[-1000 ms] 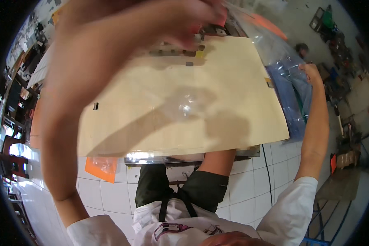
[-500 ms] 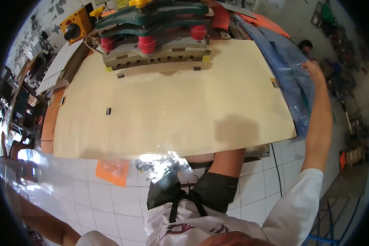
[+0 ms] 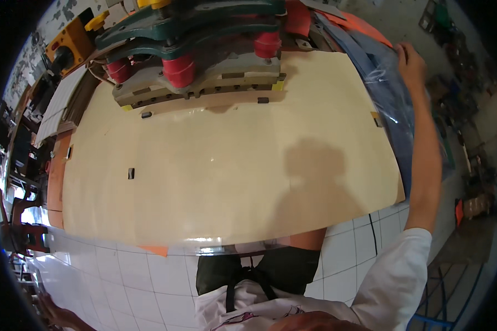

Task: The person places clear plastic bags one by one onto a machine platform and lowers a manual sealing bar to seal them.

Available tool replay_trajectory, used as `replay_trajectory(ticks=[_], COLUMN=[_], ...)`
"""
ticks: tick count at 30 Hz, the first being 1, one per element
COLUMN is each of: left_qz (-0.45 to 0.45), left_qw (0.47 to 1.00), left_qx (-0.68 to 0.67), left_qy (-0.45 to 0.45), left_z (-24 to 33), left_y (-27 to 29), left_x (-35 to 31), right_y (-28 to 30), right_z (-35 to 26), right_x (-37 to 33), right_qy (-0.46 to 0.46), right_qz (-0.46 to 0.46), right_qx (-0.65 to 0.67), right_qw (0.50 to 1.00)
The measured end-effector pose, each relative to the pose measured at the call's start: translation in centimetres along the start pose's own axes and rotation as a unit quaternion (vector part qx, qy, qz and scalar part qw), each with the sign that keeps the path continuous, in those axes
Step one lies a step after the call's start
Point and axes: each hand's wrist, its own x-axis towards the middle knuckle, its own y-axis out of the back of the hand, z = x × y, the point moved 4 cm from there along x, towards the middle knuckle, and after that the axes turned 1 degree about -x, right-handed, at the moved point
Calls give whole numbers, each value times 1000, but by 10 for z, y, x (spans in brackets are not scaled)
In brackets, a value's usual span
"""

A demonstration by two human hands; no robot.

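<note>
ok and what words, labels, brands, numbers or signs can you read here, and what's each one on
No text can be read in this view.
White shirt: dark and pinkish print at the chest, too foreshortened and partly cut off to read.
Yellow control box: any markings are too small to read.
Cream board: no lettering shows.
Plastic sheeting: none that I can make out.
</note>
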Motion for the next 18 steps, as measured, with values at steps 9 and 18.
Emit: replay_trajectory(ticks=[9, 18], left_qz=[5, -76], left_qw=[959, 859], left_qx=[-142, -166], left_qy=[247, 479], left_z=[-127, -76], left_y=[13, -47], left_x=[-144, -212], right_y=[-62, -29], right_z=[11, 12], right_x=[16, -6], right_qy=[-222, -169], right_qz=[-143, -142], right_qx=[-154, -15], right_qw=[952, 975])
